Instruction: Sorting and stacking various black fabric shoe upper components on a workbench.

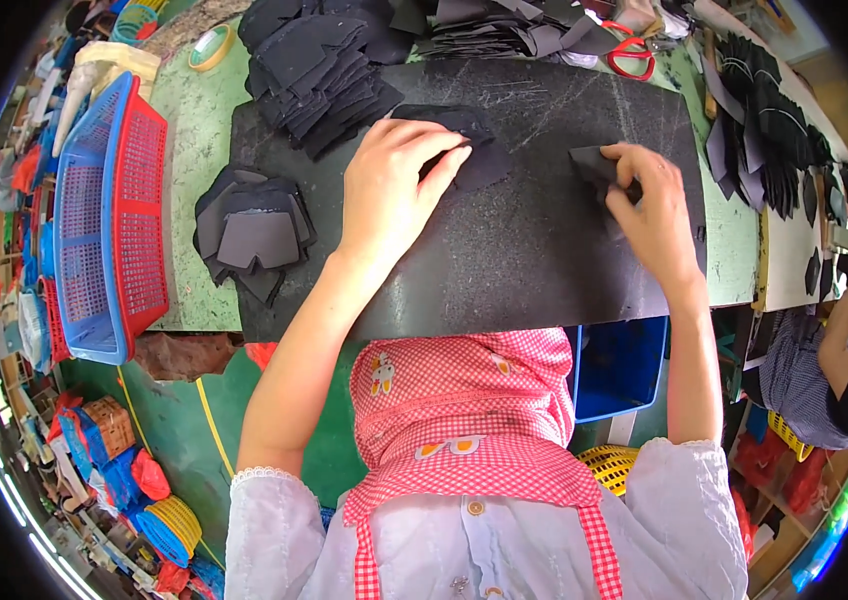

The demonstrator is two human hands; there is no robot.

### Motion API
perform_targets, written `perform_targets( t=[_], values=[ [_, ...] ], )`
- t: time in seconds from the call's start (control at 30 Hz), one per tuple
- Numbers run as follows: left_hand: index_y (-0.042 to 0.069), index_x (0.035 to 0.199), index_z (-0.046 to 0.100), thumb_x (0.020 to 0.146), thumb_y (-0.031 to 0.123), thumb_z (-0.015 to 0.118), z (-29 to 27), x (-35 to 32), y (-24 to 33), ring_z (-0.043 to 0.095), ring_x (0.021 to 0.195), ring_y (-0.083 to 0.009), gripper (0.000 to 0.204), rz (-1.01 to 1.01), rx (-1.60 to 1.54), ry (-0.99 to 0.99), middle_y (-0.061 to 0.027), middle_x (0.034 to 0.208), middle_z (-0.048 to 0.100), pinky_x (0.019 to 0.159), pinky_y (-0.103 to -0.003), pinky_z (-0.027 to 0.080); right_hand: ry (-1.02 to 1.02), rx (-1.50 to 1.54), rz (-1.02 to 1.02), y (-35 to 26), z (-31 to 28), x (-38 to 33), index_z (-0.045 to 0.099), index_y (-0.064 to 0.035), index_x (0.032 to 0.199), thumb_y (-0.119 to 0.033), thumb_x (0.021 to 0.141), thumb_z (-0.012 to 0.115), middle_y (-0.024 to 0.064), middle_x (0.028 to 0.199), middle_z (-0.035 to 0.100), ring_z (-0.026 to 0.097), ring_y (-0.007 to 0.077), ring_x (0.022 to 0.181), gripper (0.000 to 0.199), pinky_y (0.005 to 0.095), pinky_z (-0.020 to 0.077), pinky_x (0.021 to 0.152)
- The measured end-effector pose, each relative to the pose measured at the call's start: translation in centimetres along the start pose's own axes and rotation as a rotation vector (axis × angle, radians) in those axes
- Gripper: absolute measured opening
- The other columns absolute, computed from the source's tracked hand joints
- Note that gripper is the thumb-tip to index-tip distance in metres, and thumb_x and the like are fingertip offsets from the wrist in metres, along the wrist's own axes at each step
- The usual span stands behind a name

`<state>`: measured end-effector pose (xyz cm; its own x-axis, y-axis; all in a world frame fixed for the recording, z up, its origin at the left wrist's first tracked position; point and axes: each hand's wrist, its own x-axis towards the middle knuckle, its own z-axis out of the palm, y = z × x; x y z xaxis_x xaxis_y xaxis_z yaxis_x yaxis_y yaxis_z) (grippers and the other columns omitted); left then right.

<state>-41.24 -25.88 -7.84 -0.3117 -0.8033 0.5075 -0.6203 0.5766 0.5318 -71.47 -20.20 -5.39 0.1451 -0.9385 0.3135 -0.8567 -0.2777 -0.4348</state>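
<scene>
My left hand [389, 190] lies flat, fingers spread and released, pressing on a black cut piece [479, 150] near the far edge of the black mat [504, 260] that covers the middle of the worktop [184, 130]. My right hand [649, 205] pinches a smaller black piece [594, 165] between thumb and fingers toward the mat's right edge. A small stack of grey-black pieces [254, 235] sits at the mat's left edge, a larger heap [319, 65] at its far left corner. Red-handled scissors [629, 50] lie beyond the far edge. A blue and red basket [104, 215] leans at the worktop's left end.
</scene>
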Motion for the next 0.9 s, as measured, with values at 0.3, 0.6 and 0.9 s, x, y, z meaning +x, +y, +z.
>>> perform_targets(
  t=[0.3, 0.6, 0.9],
  values=[
    [0.003, 0.108, 0.078, 0.098, 0.022, 0.076, -0.8, 0.9, -2.8, 0.067, 0.092, -0.0086, 0.021, -0.529, -0.619, 0.169, -0.0077, 0.098, 0.078, 0.084, -0.025, 0.051, -0.163, 0.312, -0.261, -7.5, 4.4, 4.3, 0.051, -0.0025, 0.089, 0.002, 0.074, 0.067, 0.0157, 0.1, 0.067, 0.066, 0.0372, 0.102, 0.022, 0.0462, 0.051, 0.092],
    [0.015, 0.102, 0.079, 0.08, 0.026, 0.086, -6.5, -7.8, 2.6, 0.064, 0.107, -0.0279, 0.025, 0.046, -0.056, -0.234, -0.0047, 0.109, 0.072, 0.094, -0.041, 0.05, -0.15, 0.372, -0.381, -6.5, 2.6, 3.8, 0.05, -0.0061, 0.083, 0.007, 0.067, 0.073, 0.0144, 0.133, 0.067, 0.058, 0.0392, 0.131, 0.031, 0.0476, 0.0493, 0.107],
    [0.007, 0.134, 0.067, 0.1, 0.021, 0.068, -1.1, -2.9, 3.4, 0.059, 0.102, -0.031, 0.037, -0.101, -0.051, -0.211, -0.0132, 0.111, 0.064, 0.094, -0.041, 0.049, -0.018, 0.356, -0.365, -6.8, 0.9, 3.0, 0.059, -0.0069, 0.09, 0.011, 0.071, 0.076, 0.0099, 0.117, 0.075, 0.07, 0.0317, 0.111, 0.031, 0.0409, 0.0573, 0.096]
  ],
)
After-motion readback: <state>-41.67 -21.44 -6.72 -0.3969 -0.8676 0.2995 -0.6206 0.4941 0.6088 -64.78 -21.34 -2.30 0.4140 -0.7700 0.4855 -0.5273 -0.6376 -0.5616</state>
